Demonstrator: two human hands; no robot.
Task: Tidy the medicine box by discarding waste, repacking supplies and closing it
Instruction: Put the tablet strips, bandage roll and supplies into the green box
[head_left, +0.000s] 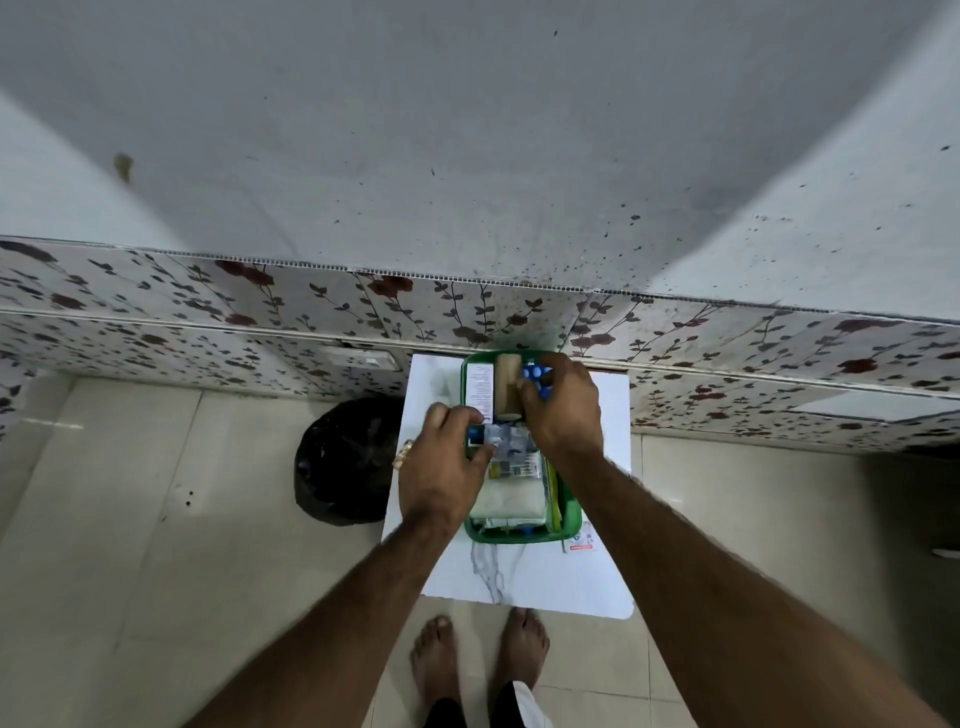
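green medicine box (570, 525) at frame centre, open on a white marbled bench (545, 577) against a floral-tiled wall (208, 312); black waste bag (343, 462) on the floor just left of the bench; bare feet at lower centre. left hand (441, 467) pinches a small blue-and-white packet (480, 435) over the box. right hand (563, 405), grip curled, touches a tan bandage roll (506, 387), hiding blue-capped items (535, 374).

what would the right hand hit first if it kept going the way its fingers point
The right hand points toward the box's far left, fingers curled at the tan roll. It would likely meet that roll first; whether they already touch is unclear.
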